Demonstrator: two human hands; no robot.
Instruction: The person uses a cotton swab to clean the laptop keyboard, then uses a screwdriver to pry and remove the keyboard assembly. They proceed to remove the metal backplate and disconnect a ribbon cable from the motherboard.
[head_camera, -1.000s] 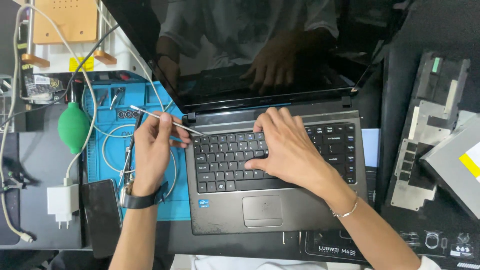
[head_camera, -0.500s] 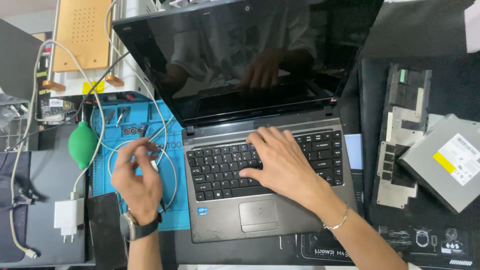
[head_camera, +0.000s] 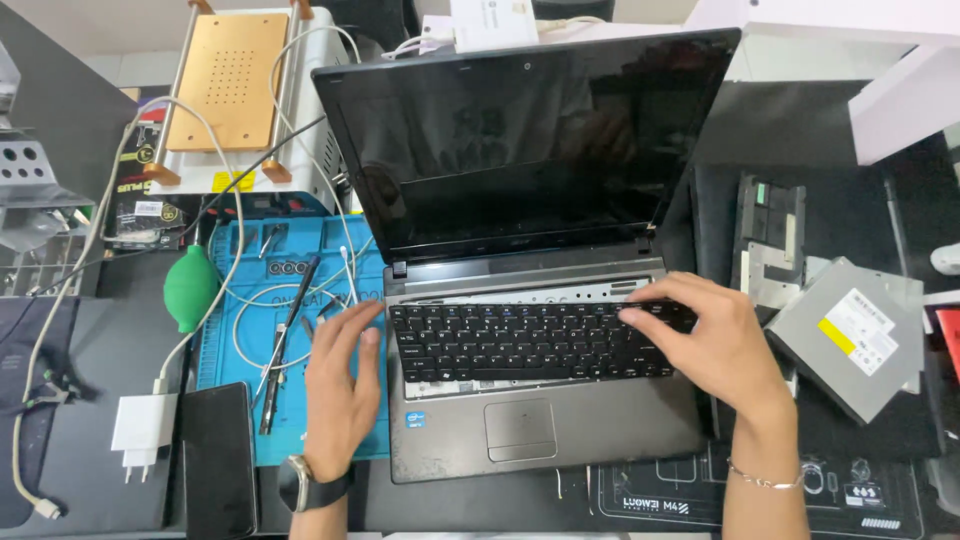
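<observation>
My right hand (head_camera: 715, 345) lies open, fingertips (head_camera: 640, 312) on the right end of the keyboard (head_camera: 520, 342), gripping nothing. My left hand (head_camera: 340, 390) is open too, flat on the blue mat (head_camera: 225, 400), its fingers touching the laptop's (head_camera: 530, 420) left edge. The keyboard sits in the open laptop, under the dark screen (head_camera: 520, 140). Just left of my left hand lie a dark tool (head_camera: 288, 340), white cable (head_camera: 250, 320), green blower (head_camera: 190, 290) and phone (head_camera: 218, 458). An optical drive (head_camera: 850, 335) lies right of the laptop.
</observation>
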